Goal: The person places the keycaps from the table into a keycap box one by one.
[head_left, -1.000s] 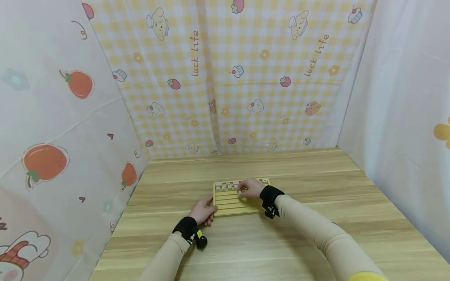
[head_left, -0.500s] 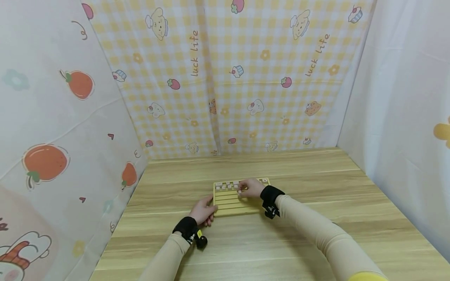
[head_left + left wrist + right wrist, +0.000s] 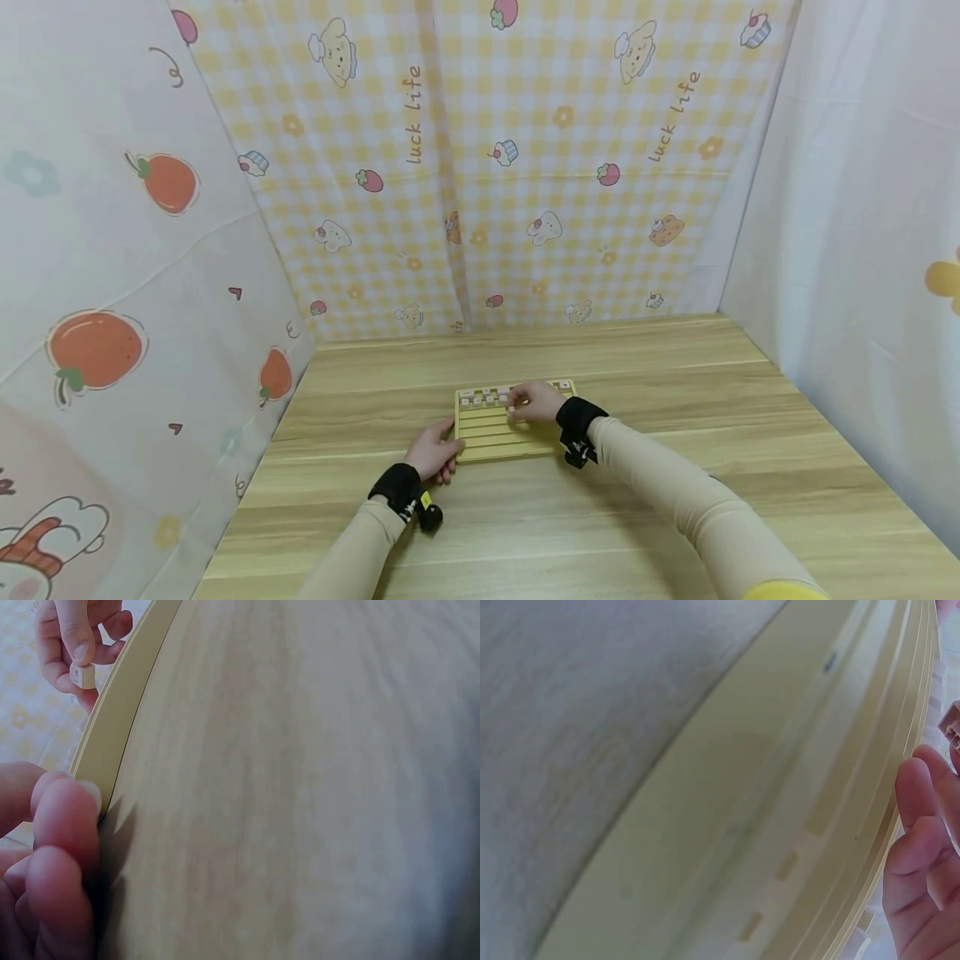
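Note:
A yellow ridged tray lies on the table, with small pale keycaps in its upper rows. My left hand grips the tray's left edge near the front corner, its thumb over the rim; in the left wrist view curled fingers meet the tray's side. Over the tray's middle, my right hand pinches one keycap between thumb and finger, just below the filled rows. That keycap shows partly at the right edge of the right wrist view. My right hand hides part of the upper rows.
The wood-grain table reaches around the tray on all sides. A checked cloth hangs behind it, with pale printed cloths at left and right. One keycap sits at the tray's top right corner.

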Tool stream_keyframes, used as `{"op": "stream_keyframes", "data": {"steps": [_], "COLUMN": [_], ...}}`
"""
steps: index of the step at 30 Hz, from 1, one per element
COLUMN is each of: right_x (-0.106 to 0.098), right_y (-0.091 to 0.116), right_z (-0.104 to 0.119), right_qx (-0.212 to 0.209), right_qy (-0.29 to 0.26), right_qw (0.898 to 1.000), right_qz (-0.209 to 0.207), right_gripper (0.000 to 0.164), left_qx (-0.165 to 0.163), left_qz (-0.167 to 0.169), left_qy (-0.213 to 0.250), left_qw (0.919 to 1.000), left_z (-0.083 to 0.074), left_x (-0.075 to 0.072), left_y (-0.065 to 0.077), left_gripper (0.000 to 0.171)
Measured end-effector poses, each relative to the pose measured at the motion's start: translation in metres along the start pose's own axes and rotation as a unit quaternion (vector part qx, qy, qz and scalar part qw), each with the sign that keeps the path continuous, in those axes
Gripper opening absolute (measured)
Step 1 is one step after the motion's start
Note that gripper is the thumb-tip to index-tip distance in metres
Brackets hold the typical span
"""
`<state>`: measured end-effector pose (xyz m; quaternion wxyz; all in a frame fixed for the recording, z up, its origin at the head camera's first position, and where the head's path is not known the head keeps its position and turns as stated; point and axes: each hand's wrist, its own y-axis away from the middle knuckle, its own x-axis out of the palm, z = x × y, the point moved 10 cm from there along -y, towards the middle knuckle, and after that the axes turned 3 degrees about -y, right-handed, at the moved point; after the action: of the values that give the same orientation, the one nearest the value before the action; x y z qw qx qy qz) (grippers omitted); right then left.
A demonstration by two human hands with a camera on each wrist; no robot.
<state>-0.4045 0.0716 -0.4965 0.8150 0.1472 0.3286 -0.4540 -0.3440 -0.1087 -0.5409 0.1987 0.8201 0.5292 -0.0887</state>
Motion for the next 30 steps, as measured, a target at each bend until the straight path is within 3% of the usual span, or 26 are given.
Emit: {"op": "stream_keyframes", "data": {"steps": [8, 16, 20, 30], "right_x": [-0.004, -0.033, -0.038, -0.026], "right_y": [0.000, 0.007, 0.005, -0.001], "right_z": [-0.007, -0.009, -0.011, 0.004], "right_qx": [0.018, 0.069, 0.085, 0.103], "right_qy": [-0.022, -0.040, 0.001, 0.149], "right_qw": [1.000, 0.993, 0.991, 0.980], "right_qz": [-0.004, -0.086, -0.105, -0.086], "right_gripper": [0.013, 0.019, 0.018, 0.016], "left_qx": [-0.001, 0.005, 0.002, 0.002], "left_qz": [-0.002, -0.001, -0.002, -0.005], "left_qy": [0.002, 0.000, 0.003, -0.006], "left_qw": [1.0000, 1.0000, 1.0000, 1.0000], "left_z": [-0.003, -0.003, -0.001, -0.001], "left_x": [-0.001, -0.002, -0.002, -0.001], "left_y": [0.000, 0.000, -0.001, -0.001], "left_gripper": [0.069, 0.069, 0.069, 0.069]}}
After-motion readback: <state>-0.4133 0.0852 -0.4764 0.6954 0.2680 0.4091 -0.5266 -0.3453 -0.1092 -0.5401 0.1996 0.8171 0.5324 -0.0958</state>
